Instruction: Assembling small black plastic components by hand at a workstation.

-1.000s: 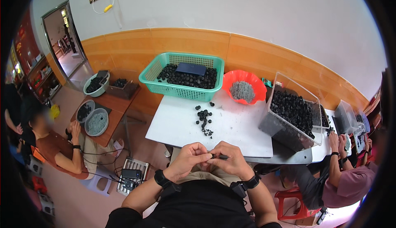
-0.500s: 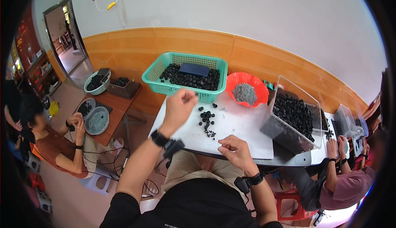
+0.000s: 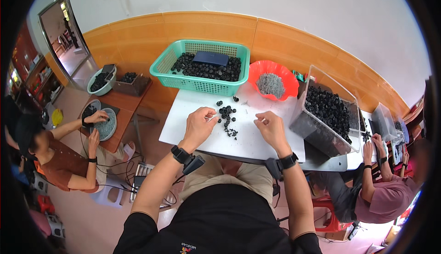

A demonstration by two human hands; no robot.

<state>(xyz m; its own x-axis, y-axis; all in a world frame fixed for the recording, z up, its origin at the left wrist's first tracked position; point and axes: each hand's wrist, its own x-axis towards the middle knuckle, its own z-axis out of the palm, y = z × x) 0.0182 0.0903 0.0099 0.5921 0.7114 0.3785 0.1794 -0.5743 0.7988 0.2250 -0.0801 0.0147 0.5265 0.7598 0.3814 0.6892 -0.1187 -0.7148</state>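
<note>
My left hand hovers over the white table board at the left edge of a small pile of black round caps. Its fingers are curled, with a gap between index finger and thumb and nothing visible in it. Right of the pile, my right hand is closed in a loose pinch; whatever its fingertips hold, if anything, is too small to make out. Smaller black pieces lie at the near end of the pile, between both hands. A few thin grey bits lie farther back.
Behind the pile stands a green basket of black caps with a dark blue box on them. Beside it is a red scalloped bowl of grey screw-like pieces. A clear bin of black parts stands right. Co-workers sit on both sides.
My left hand has come down from the green basket's front edge to beside the pile. My right hand has moved forward and slightly right. The whole view has shifted a little.
</note>
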